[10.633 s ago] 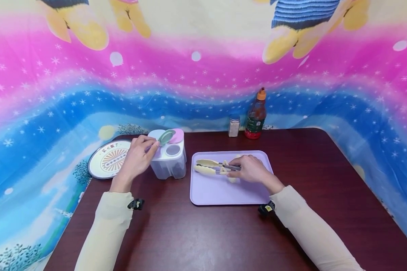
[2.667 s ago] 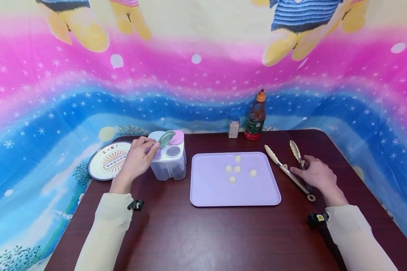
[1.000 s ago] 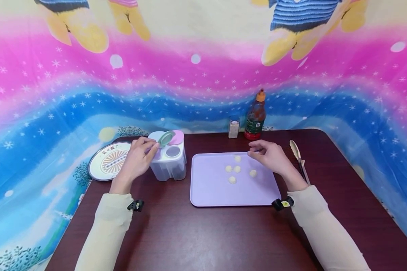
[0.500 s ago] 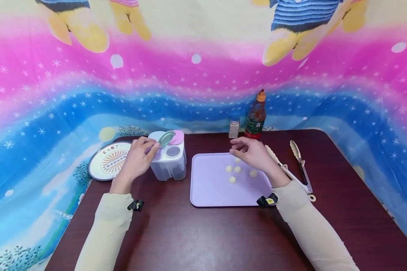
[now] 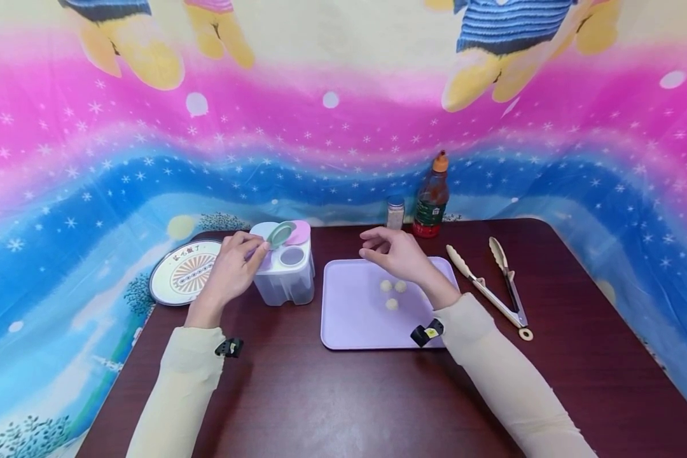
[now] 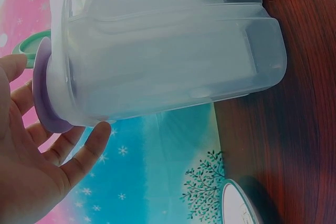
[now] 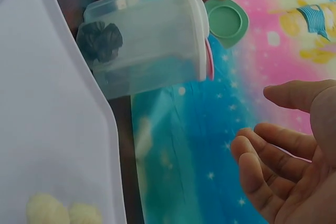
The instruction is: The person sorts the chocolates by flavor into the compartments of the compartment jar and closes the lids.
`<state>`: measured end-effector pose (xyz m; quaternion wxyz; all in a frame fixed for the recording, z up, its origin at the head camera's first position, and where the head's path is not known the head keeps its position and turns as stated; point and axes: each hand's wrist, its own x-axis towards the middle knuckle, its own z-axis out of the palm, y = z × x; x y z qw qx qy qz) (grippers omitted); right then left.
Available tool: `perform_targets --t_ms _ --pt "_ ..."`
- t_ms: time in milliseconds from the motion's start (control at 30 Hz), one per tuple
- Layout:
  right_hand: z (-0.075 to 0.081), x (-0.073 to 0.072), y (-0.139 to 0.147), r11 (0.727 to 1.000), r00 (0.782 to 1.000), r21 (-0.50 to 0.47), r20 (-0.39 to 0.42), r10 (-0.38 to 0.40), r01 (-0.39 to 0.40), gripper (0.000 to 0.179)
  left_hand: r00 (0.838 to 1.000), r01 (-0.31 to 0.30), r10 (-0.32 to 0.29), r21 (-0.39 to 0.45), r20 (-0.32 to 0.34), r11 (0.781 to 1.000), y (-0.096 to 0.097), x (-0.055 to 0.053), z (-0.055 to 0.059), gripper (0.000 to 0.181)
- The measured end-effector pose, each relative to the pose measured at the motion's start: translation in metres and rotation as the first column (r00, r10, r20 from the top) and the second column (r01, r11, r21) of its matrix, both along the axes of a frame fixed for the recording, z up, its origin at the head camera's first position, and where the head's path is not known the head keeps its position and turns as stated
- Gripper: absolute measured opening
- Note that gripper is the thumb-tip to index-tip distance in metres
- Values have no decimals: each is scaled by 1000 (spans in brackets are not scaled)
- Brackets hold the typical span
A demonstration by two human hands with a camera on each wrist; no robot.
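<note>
My left hand pinches the edge of a raised green flip lid on a clear multi-compartment storage box. Beneath that lid, a round opening shows. In the left wrist view my fingers lie around a closed purple lid. My right hand hovers over the back of a lilac tray, fingers loosely bent, nothing held. Several small pale balls lie on the tray, some hidden by the hand and arm. Tongs with cream tips rest spread on the table to the tray's right.
An oval patterned plate lies left of the box, partly behind my left hand. At the back stand a sauce bottle with an orange cap and a small blue-capped shaker. Dark lumps sit inside the box. A printed curtain surrounds the table.
My right hand held the tongs above the tray earlier, then put them down at the right and let go. Since then it has moved left across the tray. The left hand has stayed put.
</note>
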<state>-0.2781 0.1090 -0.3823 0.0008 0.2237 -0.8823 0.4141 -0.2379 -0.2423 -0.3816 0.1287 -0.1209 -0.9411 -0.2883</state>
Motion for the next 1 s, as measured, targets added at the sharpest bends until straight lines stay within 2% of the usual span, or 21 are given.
perform_targets --t_ms 567,1000 --pt "7 -5 -46 999 999 -12 1 53 -53 38 1000 -7 7 -4 12 1000 1 1 2 53" --pt "10 -15 -76 996 996 -36 -28 81 -82 38 1000 -5 5 6 4 1000 1 0 1 52"
